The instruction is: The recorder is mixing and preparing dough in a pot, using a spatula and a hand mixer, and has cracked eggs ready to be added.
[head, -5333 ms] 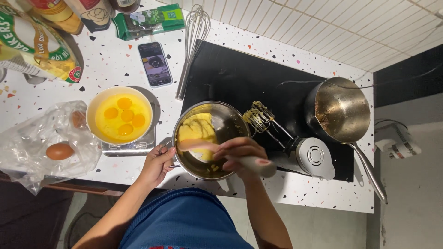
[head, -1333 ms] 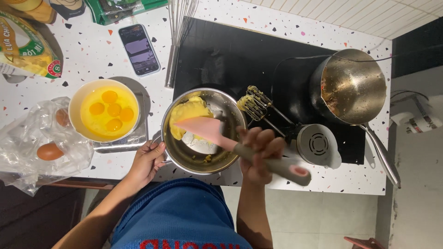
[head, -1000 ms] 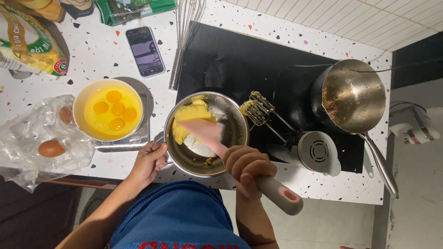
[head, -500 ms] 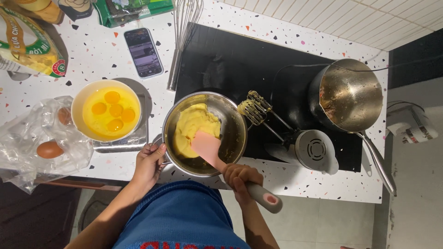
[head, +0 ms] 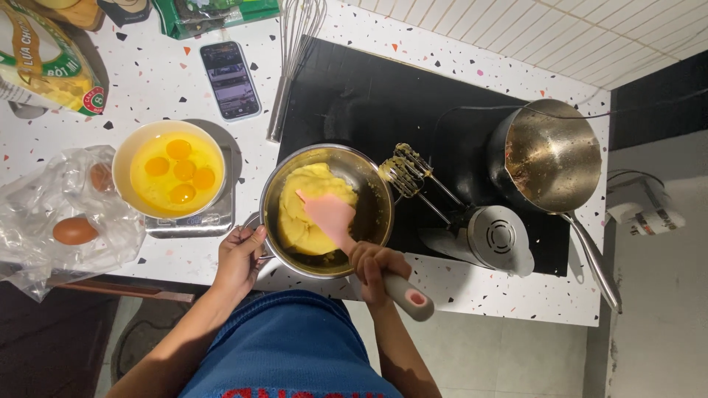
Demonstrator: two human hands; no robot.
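Observation:
A steel mixing bowl (head: 376, 188) sits at the counter's front edge with pale yellow dough (head: 306, 214) heaped on its left side. My right hand (head: 375, 267) grips the grey handle of a pink spatula (head: 330, 214), whose blade rests on the dough. My left hand (head: 240, 258) holds the bowl's near-left rim.
A bowl of egg yolks (head: 173, 173) stands on a kitchen scale (head: 195, 225) to the left, next to a plastic bag with eggs (head: 70, 228). A hand mixer (head: 483, 236) and a steel saucepan (head: 549, 158) rest on the black cooktop (head: 369, 103). A phone (head: 230, 79) and whisk (head: 291, 51) lie behind.
The spatula has swung from reaching across the bowl to pressing the dough on the left. My right hand has drawn back toward the bowl's near rim. The left hand stays on the rim.

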